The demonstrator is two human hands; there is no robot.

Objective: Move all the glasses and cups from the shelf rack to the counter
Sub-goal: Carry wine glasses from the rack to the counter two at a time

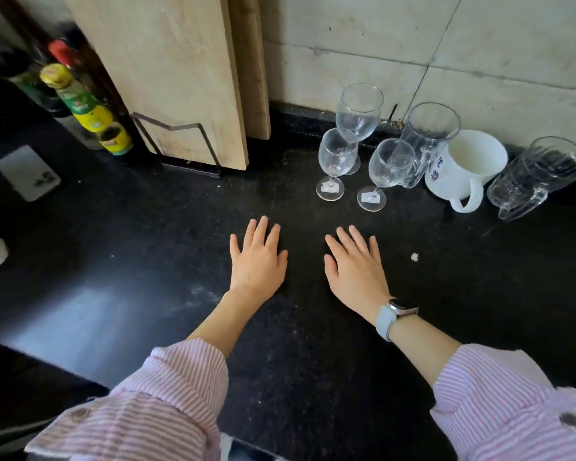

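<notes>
Three clear wine glasses stand on the black counter: a tall one at the back, one in front of it, another to the right. Behind them stands a clear tumbler. A white mug with blue print and a clear glass mug stand further right. My left hand and my right hand lie flat on the counter, fingers spread, holding nothing, a short way in front of the glasses. No shelf rack is in view.
Wooden cutting boards lean in a wire holder against the tiled wall. Sauce bottles stand at the back left. A white phone-like slab lies at the left. A small white crumb lies right of my right hand.
</notes>
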